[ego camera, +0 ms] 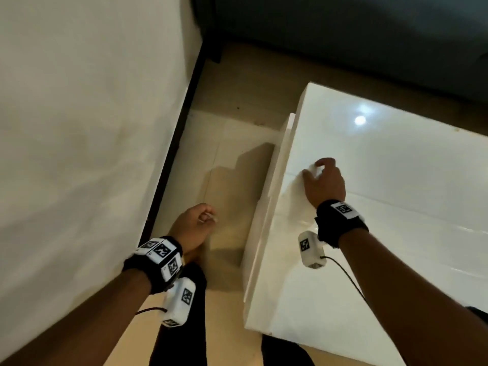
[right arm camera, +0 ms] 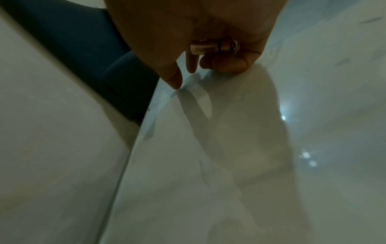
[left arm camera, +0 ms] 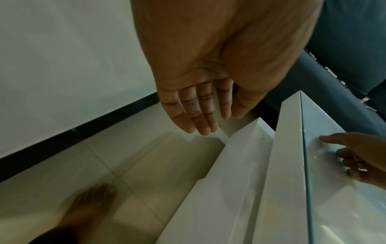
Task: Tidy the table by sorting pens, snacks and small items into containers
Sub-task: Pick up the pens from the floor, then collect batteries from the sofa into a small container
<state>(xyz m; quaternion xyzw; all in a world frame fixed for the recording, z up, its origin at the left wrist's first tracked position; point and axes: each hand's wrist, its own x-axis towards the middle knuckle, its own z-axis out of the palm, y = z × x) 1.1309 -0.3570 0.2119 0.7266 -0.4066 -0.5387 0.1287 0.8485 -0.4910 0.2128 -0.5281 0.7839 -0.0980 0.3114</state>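
Observation:
My right hand (ego camera: 315, 169) hovers low over the white glossy table (ego camera: 396, 180) near its left edge. Its thumb and fingers pinch a small cylinder (right arm camera: 213, 47) with a pale label and a metal end. The item is clear only in the right wrist view, where the right hand (right arm camera: 208, 62) has one fingertip touching the table (right arm camera: 208, 165). My left hand (ego camera: 207, 217) hangs over the floor, left of the table. In the left wrist view this left hand (left arm camera: 208, 122) has relaxed, nearly straight fingers and holds nothing. No pens, snacks or containers are in view.
A white wall (ego camera: 79, 128) with a black skirting board (ego camera: 171, 154) stands on the left. A tiled floor strip (ego camera: 224, 180) runs between wall and table. A dark blue sofa (ego camera: 343, 35) lies beyond. My bare foot (left arm camera: 89, 203) is on the floor.

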